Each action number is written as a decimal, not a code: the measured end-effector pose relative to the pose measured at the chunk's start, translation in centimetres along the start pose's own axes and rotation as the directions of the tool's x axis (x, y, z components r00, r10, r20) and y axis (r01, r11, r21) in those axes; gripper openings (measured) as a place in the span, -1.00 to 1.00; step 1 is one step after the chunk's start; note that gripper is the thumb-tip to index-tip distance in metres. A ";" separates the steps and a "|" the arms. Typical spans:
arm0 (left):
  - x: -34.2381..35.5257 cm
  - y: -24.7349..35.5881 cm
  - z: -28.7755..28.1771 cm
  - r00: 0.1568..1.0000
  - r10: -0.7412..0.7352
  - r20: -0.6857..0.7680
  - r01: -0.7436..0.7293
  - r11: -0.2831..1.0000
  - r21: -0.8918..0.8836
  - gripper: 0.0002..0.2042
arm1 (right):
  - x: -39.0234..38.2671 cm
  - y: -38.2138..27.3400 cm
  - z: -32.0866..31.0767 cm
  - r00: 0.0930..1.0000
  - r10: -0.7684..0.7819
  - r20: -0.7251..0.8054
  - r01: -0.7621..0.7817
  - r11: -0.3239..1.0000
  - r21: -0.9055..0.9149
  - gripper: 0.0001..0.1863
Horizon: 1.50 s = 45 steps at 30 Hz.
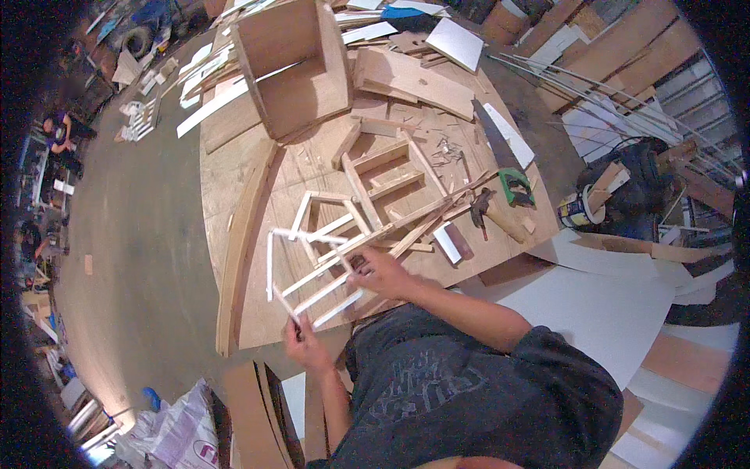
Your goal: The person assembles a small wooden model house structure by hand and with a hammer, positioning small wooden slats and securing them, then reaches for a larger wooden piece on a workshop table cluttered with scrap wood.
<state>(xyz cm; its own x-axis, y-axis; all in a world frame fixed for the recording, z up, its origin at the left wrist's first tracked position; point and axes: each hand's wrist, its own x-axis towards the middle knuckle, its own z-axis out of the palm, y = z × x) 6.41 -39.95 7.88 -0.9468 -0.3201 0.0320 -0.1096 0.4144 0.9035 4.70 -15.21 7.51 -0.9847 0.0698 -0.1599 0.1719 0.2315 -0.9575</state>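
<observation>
Low over the front of the workbench (258, 324), both hands grip a small slatted wooden frame with white strips (320, 298), tilted, with a pointed end. My left hand (310, 349) is closed on its near lower corner. My right hand (381, 275) is closed on the opposite side rail; its fingertips are partly hidden. Just beyond lies a similar bare-wood frame (301, 213), partly covered by the held one. A larger rectangular wooden frame (355, 187) with crosspieces rests behind that. To the right of my right hand are a short white block (448, 243) and a hammer (500, 219).
A green-handled handsaw (516, 187) lies at the bench's right edge, near loose nails (447, 150). An open wooden box (301, 102) stands at the back. A long timber (244, 258) lies left. White sheets (578, 293) lean right; another person (62, 141) is far left.
</observation>
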 end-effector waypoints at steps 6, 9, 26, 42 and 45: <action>0.1 7.7 12.3 0.925 0.136 0.356 -0.110 0.989 -0.094 -0.68 | -2.5 2.4 -13.2 0.929 0.178 -0.325 -0.095 0.962 0.256 -0.54; -1.4 10.0 18.1 0.825 0.226 0.518 -0.227 0.972 -0.062 -0.66 | -4.2 4.8 -19.4 0.870 0.217 -0.443 -0.106 0.960 0.261 -0.55; -10.9 14.7 42.2 0.671 0.458 0.583 -0.572 0.820 0.014 -0.57 | -1.8 20.4 -46.8 0.705 0.315 -0.635 -0.157 0.943 0.294 -0.60; -11.3 12.8 45.5 0.713 0.434 0.551 -0.600 0.784 0.158 -0.70 | 4.8 19.9 -45.9 0.866 0.347 -0.361 -0.292 0.936 0.198 -0.61; -11.7 13.0 45.6 0.747 0.483 0.456 -0.620 0.755 0.216 -0.63 | 4.6 20.9 -45.7 0.878 0.292 -0.378 -0.236 0.953 0.189 -0.62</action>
<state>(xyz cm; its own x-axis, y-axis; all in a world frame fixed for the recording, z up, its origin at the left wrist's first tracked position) 2.30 7.99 -0.24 -0.8986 0.3496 0.2652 0.4385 0.6953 0.5694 5.17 34.35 -2.30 -0.8033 0.4961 -0.3296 0.3905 0.0209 -0.9204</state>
